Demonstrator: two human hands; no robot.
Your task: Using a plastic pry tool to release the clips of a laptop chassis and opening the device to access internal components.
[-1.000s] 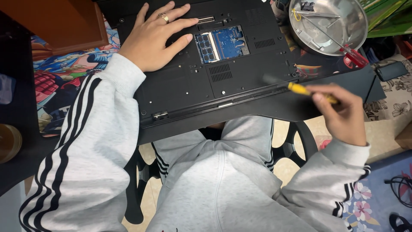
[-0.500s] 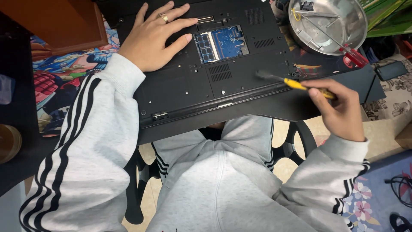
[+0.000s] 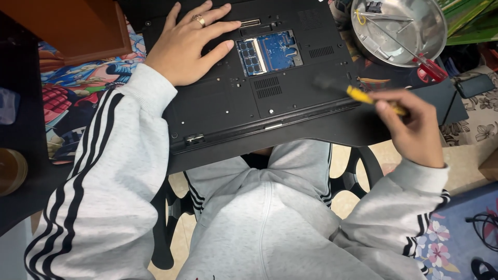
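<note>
A: laptop (image 3: 249, 88) is flipped belly-up on the black desk (image 3: 332, 132), blue board exposed. Left hand (image 3: 189, 44) lies flat on it, fingers spread.

B: right hand (image 3: 412, 127), fingers curled round a yellow screwdriver (image 3: 358, 95). Steel bowl (image 3: 399, 31) behind, patterned mat (image 3: 78, 88) left.

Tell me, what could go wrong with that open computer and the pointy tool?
The screwdriver in the right hand hovers near the uncovered blue circuit board; a slip might scratch it. The laptop overhangs the desk edge above the lap, so if the left hand lifts, it might tip.
</note>
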